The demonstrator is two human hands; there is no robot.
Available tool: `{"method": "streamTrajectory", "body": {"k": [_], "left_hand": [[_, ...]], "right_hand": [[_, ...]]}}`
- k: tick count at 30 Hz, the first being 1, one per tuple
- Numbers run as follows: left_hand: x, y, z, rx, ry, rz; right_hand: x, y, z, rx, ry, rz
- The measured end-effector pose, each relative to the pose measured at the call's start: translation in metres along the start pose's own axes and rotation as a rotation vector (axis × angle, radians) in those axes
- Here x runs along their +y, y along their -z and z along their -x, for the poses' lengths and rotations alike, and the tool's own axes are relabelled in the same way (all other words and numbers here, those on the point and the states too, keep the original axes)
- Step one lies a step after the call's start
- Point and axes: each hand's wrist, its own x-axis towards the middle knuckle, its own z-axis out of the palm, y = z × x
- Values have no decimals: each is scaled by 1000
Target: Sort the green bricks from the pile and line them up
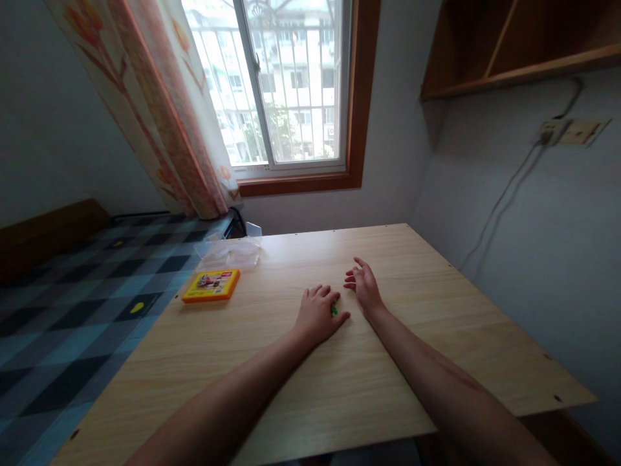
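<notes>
My left hand (317, 313) rests low over the wood tabletop, palm down. Its fingers are spread and its thumb stands away from them. Some small green pieces (334, 310) show in the gap between thumb and fingers; the hand partly covers them, and their exact kind is too small to make out. Just to the right, my right hand (365, 286) is turned on its side with fingers apart and loosely curved. Nothing is visible in it, and it does not touch the green pieces.
On the table (272, 401), at left, lies an orange and yellow box (211, 286) with a picture on its lid. Behind it is clear plastic packaging (233, 251). A bed with a checked cover (63, 323) adjoins the left edge. A cable (499, 200) hangs along the right wall.
</notes>
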Motion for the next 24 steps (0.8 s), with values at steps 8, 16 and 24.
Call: {"method": "streamTrajectory", "body": {"k": [8,16,24], "left_hand": [[-3,-1,-2,35,-77,87],[-4,-7,-4,22,-83,-35],[-5,-10,-4,5,-90,-120]], "right_hand": [[4,0,0,-13,-3,-3],[7,1,0,-34,-6,3],[9,0,0,-81,-13,29]]}}
